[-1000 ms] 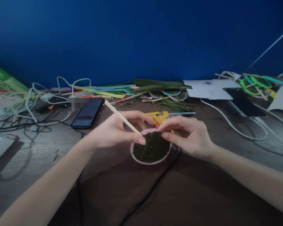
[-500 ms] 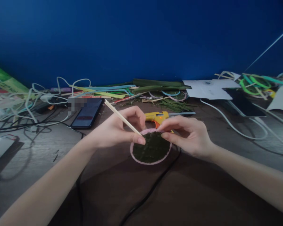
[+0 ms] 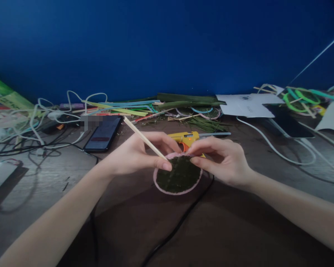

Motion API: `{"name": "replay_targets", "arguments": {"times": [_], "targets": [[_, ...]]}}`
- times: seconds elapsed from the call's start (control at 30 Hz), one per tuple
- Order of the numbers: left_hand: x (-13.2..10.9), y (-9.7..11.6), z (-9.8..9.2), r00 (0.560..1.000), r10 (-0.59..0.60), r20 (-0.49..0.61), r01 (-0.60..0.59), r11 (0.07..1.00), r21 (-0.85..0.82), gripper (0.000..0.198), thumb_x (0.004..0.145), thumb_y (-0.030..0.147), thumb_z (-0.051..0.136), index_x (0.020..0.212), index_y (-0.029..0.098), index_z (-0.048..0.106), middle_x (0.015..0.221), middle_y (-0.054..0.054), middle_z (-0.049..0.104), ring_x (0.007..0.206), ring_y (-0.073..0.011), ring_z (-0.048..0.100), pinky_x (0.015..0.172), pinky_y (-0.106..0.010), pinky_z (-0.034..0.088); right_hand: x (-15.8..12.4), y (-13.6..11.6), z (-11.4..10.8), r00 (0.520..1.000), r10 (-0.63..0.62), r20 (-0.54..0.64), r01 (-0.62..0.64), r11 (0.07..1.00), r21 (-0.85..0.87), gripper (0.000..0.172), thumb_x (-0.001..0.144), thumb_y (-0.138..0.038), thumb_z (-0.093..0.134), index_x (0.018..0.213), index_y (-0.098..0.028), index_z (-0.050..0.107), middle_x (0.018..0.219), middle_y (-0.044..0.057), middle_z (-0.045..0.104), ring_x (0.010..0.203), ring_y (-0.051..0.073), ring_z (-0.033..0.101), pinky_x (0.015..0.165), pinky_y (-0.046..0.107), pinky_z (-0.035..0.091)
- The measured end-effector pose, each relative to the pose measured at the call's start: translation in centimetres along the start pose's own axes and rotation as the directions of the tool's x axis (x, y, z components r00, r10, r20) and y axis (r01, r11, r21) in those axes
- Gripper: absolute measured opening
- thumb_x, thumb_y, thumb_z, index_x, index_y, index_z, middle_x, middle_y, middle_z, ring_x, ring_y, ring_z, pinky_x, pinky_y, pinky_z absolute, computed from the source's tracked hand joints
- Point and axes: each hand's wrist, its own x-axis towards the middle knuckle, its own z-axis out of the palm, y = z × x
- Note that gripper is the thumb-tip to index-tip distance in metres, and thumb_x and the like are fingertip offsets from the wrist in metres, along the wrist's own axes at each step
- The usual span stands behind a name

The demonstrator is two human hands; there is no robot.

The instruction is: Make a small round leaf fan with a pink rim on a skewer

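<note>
Two broad surfaces frame the scene: a deep blue wall point(image 3: 167, 44) and, below it, a dark wooden desk point(image 3: 239, 222). The left hand point(image 3: 136, 155) and right hand point(image 3: 219, 159) meet at the centre of the desk, fingertips facing. Behind the left hand lies a black rectangular smartphone point(image 3: 102, 133). A round, pink-rimmed, dark green woven disc point(image 3: 178, 180) lies flat on the desk directly between the hands, just below their fingertips and equally near to both. The right thumb and forefinger are pinched together on its upper-right rim. Just beyond the disc, a yellow plastic glue gun point(image 3: 187, 137) lies on its side, partly hidden by the fingers. A thin, pale wooden stick point(image 3: 140, 135) is clamped in the closed left fingers. Its long axis slants from upper left down to the right, and its lower end meets the disc's upper-left rim under the left thumb. A thin black cable point(image 3: 178, 226) runs from the disc toward the near edge.
</note>
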Motion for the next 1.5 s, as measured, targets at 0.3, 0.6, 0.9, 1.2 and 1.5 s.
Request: {"name": "replay_targets", "arguments": {"times": [0.3,0.6,0.9,1.2,1.5], "targets": [[0.05,-0.14,0.13,1.0,0.009,-0.002,-0.009,1.0,-0.028,0.024,0.064,0.016,0.075,0.08,0.016,0.057,0.074,0.002,0.06,0.068,-0.0092,0.059,0.056,-0.015,0.046,-0.14,0.03,0.08,1.0,-0.002,-0.012,0.002,1.0,-0.021,0.01,0.079,-0.018,0.061,0.088,-0.022,0.063,0.082,0.001,0.069,0.073,0.013,0.066,0.067,0.023,0.057],[-0.07,-0.18,0.08,1.0,-0.002,-0.019,0.002,1.0,0.008,0.025,0.063,0.02,0.076,0.074,0.015,0.054,0.072,0.002,0.056,0.063,-0.0083,0.055,0.053,-0.016,0.044,-0.18,0.11,0.01,1.0,0.013,-0.005,-0.013,0.999,-0.032,0.01,0.08,-0.02,0.06,0.088,-0.022,0.063,0.083,0.001,0.069,0.073,0.014,0.066,0.068,0.025,0.058],[0.01,-0.25,0.22,0.999,0.014,-0.032,-0.014,1.0,0.005,0.024,0.064,0.021,0.075,0.074,0.015,0.054,0.07,0.002,0.058,0.062,-0.0094,0.057,0.052,-0.017,0.047,-0.05,0.02,-0.02,1.0,0.023,-0.007,-0.023,0.999,-0.047,0.009,0.079,-0.02,0.06,0.087,-0.023,0.063,0.082,0.001,0.069,0.074,0.014,0.066,0.067,0.025,0.058],[-0.07,-0.23,0.24,0.999,0.05,-0.01,-0.051,0.999,-0.005,0.022,0.066,0.013,0.073,0.081,0.016,0.058,0.075,0.002,0.06,0.067,-0.0076,0.059,0.055,-0.013,0.047,-0.22,0.12,0.0,1.0,0.022,-0.003,-0.022,0.999,-0.046,0.01,0.08,-0.02,0.06,0.089,-0.024,0.063,0.083,0.001,0.069,0.074,0.014,0.066,0.068,0.025,0.058],[-0.06,-0.2,0.16,0.999,0.05,-0.005,-0.05,0.999,-0.008,0.022,0.066,0.012,0.073,0.083,0.017,0.06,0.076,0.003,0.061,0.069,-0.0079,0.059,0.056,-0.013,0.046,-0.15,0.09,0.07,1.0,0.015,0.0,-0.015,1.0,0.006,0.012,0.079,-0.016,0.06,0.089,-0.022,0.062,0.083,0.0,0.069,0.073,0.012,0.067,0.067,0.023,0.058]]}}
